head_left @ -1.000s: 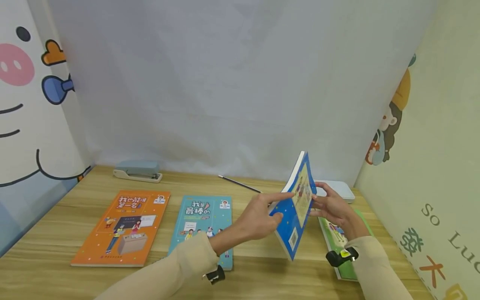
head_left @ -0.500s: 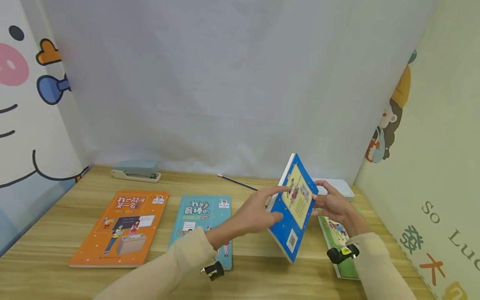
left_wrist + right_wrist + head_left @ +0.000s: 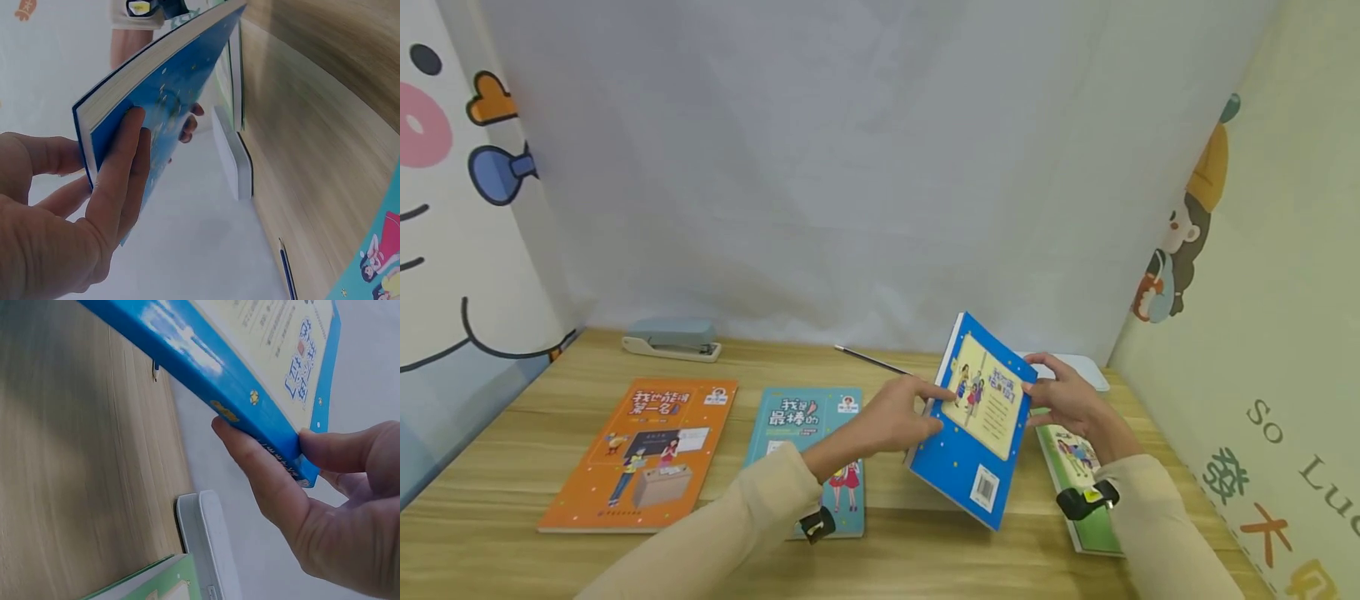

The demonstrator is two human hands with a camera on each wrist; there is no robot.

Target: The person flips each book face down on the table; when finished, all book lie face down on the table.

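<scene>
A blue book point(image 3: 981, 421) is held tilted above the table, its back cover with a barcode turned toward me in the head view. My left hand point(image 3: 895, 425) pinches its page edge, thumb and fingers lying on both sides of the covers in the left wrist view. At the spine side, near the upper corner, my right hand point(image 3: 1063, 400) grips it; the right wrist view has the thumb point(image 3: 337, 450) on the back cover and a finger point(image 3: 256, 459) along the spine. Below the right forearm lies a green book point(image 3: 1071, 458), partly hidden.
An orange book point(image 3: 640, 458) and a teal book point(image 3: 808, 408) lie flat on the wooden table point(image 3: 497, 467), the left arm covering part of the teal one. A stapler point(image 3: 672, 340), a pencil point(image 3: 868, 360) and a white case point(image 3: 1088, 371) lie along the back near a hanging cloth.
Both hands have turned the blue book so that its back cover faces me more fully. Its top has swung left, and the left hand has shifted slightly left with it.
</scene>
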